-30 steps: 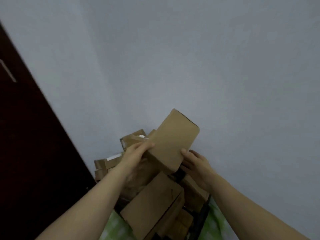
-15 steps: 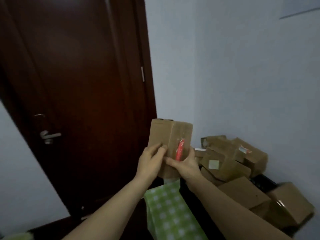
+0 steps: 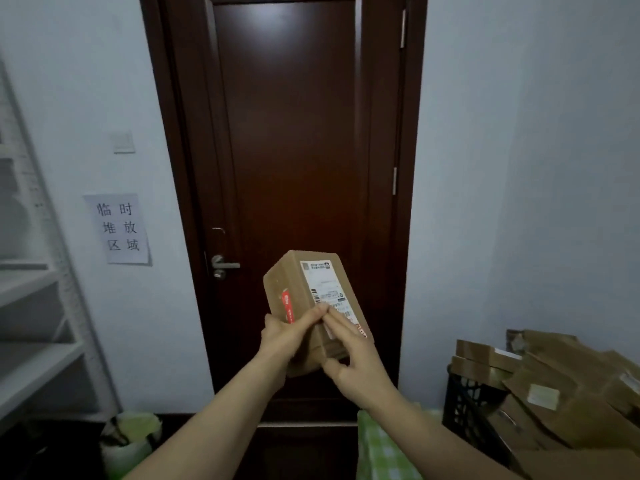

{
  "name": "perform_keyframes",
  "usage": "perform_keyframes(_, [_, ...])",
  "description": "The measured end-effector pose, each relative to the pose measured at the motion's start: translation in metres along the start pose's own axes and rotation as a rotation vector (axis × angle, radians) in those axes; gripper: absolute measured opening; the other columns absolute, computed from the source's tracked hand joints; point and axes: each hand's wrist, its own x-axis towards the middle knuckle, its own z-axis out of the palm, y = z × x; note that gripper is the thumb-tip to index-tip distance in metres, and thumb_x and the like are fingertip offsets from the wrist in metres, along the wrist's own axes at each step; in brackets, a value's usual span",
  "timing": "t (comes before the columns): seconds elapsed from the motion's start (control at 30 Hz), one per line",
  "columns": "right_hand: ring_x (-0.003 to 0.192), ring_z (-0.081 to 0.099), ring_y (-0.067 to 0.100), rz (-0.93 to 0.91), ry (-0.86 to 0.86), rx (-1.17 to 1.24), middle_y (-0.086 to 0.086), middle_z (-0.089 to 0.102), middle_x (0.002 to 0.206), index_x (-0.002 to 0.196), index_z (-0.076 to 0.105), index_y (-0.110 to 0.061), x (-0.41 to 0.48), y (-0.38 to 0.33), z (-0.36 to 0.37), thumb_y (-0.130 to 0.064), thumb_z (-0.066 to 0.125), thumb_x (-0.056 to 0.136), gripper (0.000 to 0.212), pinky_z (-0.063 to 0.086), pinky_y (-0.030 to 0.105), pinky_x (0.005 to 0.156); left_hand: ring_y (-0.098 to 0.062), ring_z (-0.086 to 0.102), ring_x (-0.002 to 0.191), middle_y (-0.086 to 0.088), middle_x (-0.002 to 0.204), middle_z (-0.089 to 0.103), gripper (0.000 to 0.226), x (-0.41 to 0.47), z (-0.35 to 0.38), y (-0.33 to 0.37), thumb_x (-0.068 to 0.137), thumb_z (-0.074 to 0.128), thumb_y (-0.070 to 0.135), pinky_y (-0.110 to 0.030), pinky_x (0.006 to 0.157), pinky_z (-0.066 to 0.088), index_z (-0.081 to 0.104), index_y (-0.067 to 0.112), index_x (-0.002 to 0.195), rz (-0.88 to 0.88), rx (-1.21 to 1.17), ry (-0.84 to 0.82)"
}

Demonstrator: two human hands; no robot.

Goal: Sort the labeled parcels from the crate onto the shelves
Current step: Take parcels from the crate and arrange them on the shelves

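Both hands clamped on one parcel [image 3: 313, 306], held up in front of the door [image 3: 291, 168], tilted, label [image 3: 327, 289] facing the camera. Left hand [image 3: 282, 341] grips the lower left side, fingers across the red tape strip [image 3: 287, 310]. Right hand [image 3: 349, 358] grips the lower right, fingertips [image 3: 329, 315] lying on the label's lower part. The two sets of fingertips meet at the parcel's face. Reads as the label-checking step, parcel clear of the crate and not yet shelved.

Progress, judged: early or middling. Crate [image 3: 464, 400], black mesh, low right, heaped well over its rim with parcels [image 3: 554, 393]; much left to sort. Shelves [image 3: 31, 362], far left, pale: the tiers in view look bare or nearly so, though the upper part is blurred and cut off by the frame, so cannot say how many parcels are already placed.

Room to move: open air between parcel and shelves, wall with a paper sign [image 3: 119, 228] behind that path. Door handle [image 3: 223, 265] sits just left of the parcel in the view, likely farther back. Shelf upright [image 3: 65, 271] slants along the near edge of the tiers, an edge to clear on entry. Bag [image 3: 130, 441] on the floor below the shelves' right end; green checked cloth [image 3: 384, 452] low centre, beside the crate. Floor between them dark, hard to read.
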Motion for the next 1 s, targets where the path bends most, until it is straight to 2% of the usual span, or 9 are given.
perform_keyframes(0.07, [0.135, 0.033, -0.001, -0.003, -0.008, 0.076, -0.017, 0.043, 0.142, 0.137, 0.049, -0.023, 0.004, -0.006, 0.000, 0.006, 0.056, 0.084, 0.061, 0.035, 0.022, 0.111, -0.022, 0.070, 0.093, -0.003, 0.103, 0.072, 0.083, -0.006, -0.014, -0.001, 0.054, 0.085, 0.054, -0.044, 0.082, 0.057, 0.055, 0.018, 0.122, 0.014, -0.062, 0.009])
perform_keyframes(0.17, [0.121, 0.051, 0.004, 0.049, 0.169, 0.205, -0.010, 0.056, 0.129, 0.123, 0.061, -0.023, 0.017, -0.011, -0.009, 0.003, 0.060, 0.084, 0.048, 0.045, 0.029, 0.104, -0.023, 0.071, 0.091, -0.006, 0.098, 0.074, 0.054, -0.012, -0.033, 0.003, 0.073, 0.077, 0.029, -0.038, 0.079, 0.056, 0.056, 0.014, 0.120, 0.035, -0.165, -0.046])
perform_keyframes(0.27, [0.124, 0.046, 0.009, 0.205, 0.242, 0.325, -0.007, 0.051, 0.132, 0.133, 0.052, -0.021, 0.028, -0.013, -0.022, -0.015, 0.067, 0.085, 0.050, 0.038, 0.031, 0.106, -0.023, 0.070, 0.095, -0.007, 0.103, 0.073, 0.054, -0.019, -0.052, 0.011, 0.071, 0.072, 0.029, -0.037, 0.082, 0.054, 0.058, 0.013, 0.120, 0.065, -0.221, -0.129])
perform_keyframes(0.37, [0.127, 0.044, 0.016, 0.397, 0.154, 0.472, -0.001, 0.050, 0.137, 0.137, 0.047, -0.020, 0.032, -0.009, -0.022, -0.037, 0.062, 0.087, 0.055, 0.034, 0.042, 0.109, -0.025, 0.068, 0.103, -0.009, 0.109, 0.071, 0.052, -0.023, -0.062, 0.016, 0.072, 0.069, 0.030, -0.041, 0.093, 0.051, 0.059, 0.014, 0.120, 0.076, -0.228, -0.164])
perform_keyframes(0.47, [0.117, 0.056, 0.021, 0.483, 0.013, 0.616, 0.006, 0.064, 0.123, 0.127, 0.055, -0.022, 0.031, -0.007, -0.016, -0.048, 0.055, 0.087, 0.048, 0.038, 0.049, 0.105, -0.027, 0.065, 0.106, -0.011, 0.112, 0.070, 0.052, -0.023, -0.067, 0.015, 0.070, 0.068, 0.031, -0.043, 0.096, 0.049, 0.060, 0.013, 0.119, 0.084, -0.229, -0.185])
perform_keyframes(0.63, [0.111, 0.060, 0.021, 0.468, -0.104, 0.626, 0.003, 0.071, 0.108, 0.112, 0.066, -0.021, 0.030, -0.005, -0.010, -0.044, 0.054, 0.089, 0.035, 0.041, 0.044, 0.102, -0.029, 0.064, 0.108, -0.012, 0.113, 0.069, 0.059, -0.024, -0.070, 0.014, 0.068, 0.076, 0.031, -0.042, 0.094, 0.050, 0.058, 0.011, 0.121, 0.085, -0.230, -0.173])
perform_keyframes(0.83, [0.114, 0.059, 0.024, 0.514, -0.147, 0.705, 0.008, 0.069, 0.112, 0.116, 0.062, -0.015, 0.034, -0.004, -0.010, -0.032, 0.080, 0.065, 0.057, 0.045, 0.046, 0.101, -0.028, 0.064, 0.108, -0.012, 0.116, 0.068, 0.060, -0.025, -0.070, 0.017, 0.072, 0.073, 0.027, -0.041, 0.094, 0.049, 0.054, 0.011, 0.126, 0.065, -0.254, -0.204])
perform_keyframes(0.9, [0.112, 0.058, 0.020, 0.465, -0.059, 0.481, 0.006, 0.063, 0.121, 0.124, 0.056, -0.020, 0.043, -0.009, -0.017, -0.028, 0.081, 0.063, 0.067, 0.048, 0.040, 0.096, -0.029, 0.051, 0.124, -0.015, 0.137, 0.051, 0.093, -0.022, -0.072, 0.018, 0.069, 0.077, 0.018, -0.043, 0.102, 0.042, 0.027, 0.008, 0.146, 0.081, -0.026, -0.024])
perform_keyframes(1.0, [0.122, 0.043, 0.020, 0.356, -0.161, -0.188, 0.003, 0.036, 0.138, 0.141, 0.034, -0.028, 0.060, -0.024, -0.039, -0.030, 0.084, 0.060, 0.096, 0.045, 0.033, 0.094, -0.027, 0.005, 0.145, -0.010, 0.158, 0.002, 0.121, -0.022, -0.075, 0.032, 0.063, 0.078, 0.030, -0.043, 0.118, 0.012, -0.002, 0.016, 0.152, 0.336, 0.686, 0.274])
